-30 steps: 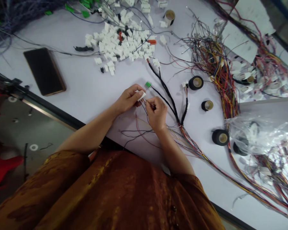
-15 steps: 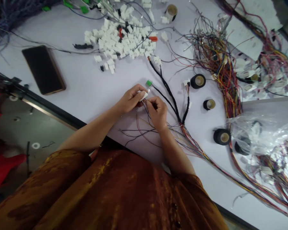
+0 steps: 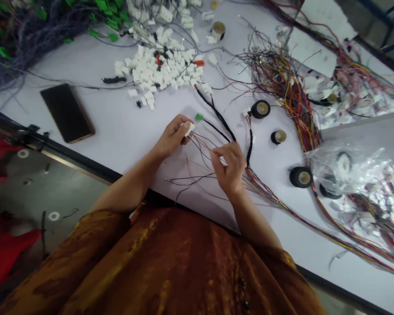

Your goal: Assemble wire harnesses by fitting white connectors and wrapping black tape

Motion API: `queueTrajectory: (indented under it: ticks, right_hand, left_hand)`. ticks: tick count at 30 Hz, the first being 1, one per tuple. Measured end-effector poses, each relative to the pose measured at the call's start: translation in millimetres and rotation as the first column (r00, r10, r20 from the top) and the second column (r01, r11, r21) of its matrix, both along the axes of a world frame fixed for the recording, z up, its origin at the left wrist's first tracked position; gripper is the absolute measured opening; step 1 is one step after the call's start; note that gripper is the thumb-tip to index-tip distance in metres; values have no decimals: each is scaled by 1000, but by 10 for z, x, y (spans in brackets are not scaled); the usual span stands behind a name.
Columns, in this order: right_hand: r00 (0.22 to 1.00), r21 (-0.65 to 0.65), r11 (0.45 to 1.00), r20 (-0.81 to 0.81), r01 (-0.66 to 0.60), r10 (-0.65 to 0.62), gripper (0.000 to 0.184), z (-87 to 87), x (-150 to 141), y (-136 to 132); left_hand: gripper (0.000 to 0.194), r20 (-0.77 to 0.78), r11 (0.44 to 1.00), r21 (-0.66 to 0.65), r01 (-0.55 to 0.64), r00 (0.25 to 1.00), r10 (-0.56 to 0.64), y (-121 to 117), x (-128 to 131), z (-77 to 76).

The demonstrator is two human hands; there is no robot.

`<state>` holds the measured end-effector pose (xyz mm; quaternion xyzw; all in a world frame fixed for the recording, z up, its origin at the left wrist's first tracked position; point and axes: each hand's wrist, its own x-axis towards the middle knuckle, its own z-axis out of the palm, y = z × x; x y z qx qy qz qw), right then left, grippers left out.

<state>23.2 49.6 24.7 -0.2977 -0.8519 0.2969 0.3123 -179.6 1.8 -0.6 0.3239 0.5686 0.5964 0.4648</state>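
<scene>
Between the thumb and fingers of my left hand (image 3: pixel 173 136) is a white connector housing (image 3: pixel 190 128), with several thin wires running out of it to the right. My right hand (image 3: pixel 229 167) is pinched at the thumb and forefinger on a thin wire (image 3: pixel 207 148), some way from the housing. Just beyond the hands a green connector (image 3: pixel 198 117) lies on the table, on a black-taped branch of the harness. Loose wire ends (image 3: pixel 187 178) spread on the table below the hands. The wire bundle (image 3: pixel 276 202) runs off to the lower right.
A heap of white connectors (image 3: pixel 166 65) lies at the back. A phone (image 3: pixel 67 113) rests at the left. Tape rolls (image 3: pixel 260 109) stand at the right, near a thick wire bundle (image 3: pixel 292 96) and a clear plastic bag (image 3: pixel 357 170). The table edge (image 3: pixel 108 173) runs in front of me.
My right hand has moved right and toward me, away from the white housing, with a wire in its pinch. My left hand still holds the housing. The view has shifted slightly.
</scene>
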Motion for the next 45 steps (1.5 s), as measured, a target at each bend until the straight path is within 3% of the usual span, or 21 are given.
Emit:
queueTrajectory:
  ticks: [3, 5, 11, 16, 21, 25, 32, 39, 43, 45]
  right_hand:
    - [960, 60, 998, 280, -26, 8, 20, 2, 128, -205]
    - [936, 71, 997, 348, 33, -56, 22, -34, 152, -315]
    - [983, 56, 998, 178, 20, -30, 27, -29, 411, -605]
    - [953, 125, 945, -59, 303, -298, 23, -70, 905, -819]
    - [907, 106, 911, 95, 400, -409, 28, -314, 1191, -818]
    - [894, 82, 906, 149, 415, -423, 36, -435, 1133, -734]
    - [890, 33, 890, -12, 456, -455, 21, -337, 1056, -722]
    - [850, -28, 872, 241, 489, -469, 39, -340, 954, -629]
    - [929, -86, 926, 79, 367, -360, 30, -285, 840, -560]
    - [928, -121, 924, -41, 363, -370, 24, -250, 902, -568]
  left_hand:
    - [37, -10, 999, 40, 3, 1000, -3, -10, 8, 21]
    - [38, -19, 997, 71, 7, 1000, -5, -16, 19, 35]
    - [39, -62, 995, 98, -1, 998, 7, -43, 41, 145]
    - [29, -99, 990, 140, -3, 995, 17, -95, 50, 285]
    - [26, -8, 980, 196, -26, 1000, 28, -131, 58, 350]
    - [33, 43, 969, 243, -49, 998, 39, -134, 90, 412]
    - [18, 40, 967, 243, -81, 996, 74, -137, 170, 565]
    - [11, 72, 967, 243, -81, 995, 65, -74, 245, 609]
    - [12, 68, 967, 239, -89, 995, 75, -7, 227, 587]
    - [13, 67, 970, 217, -111, 993, 98, 24, 193, 543]
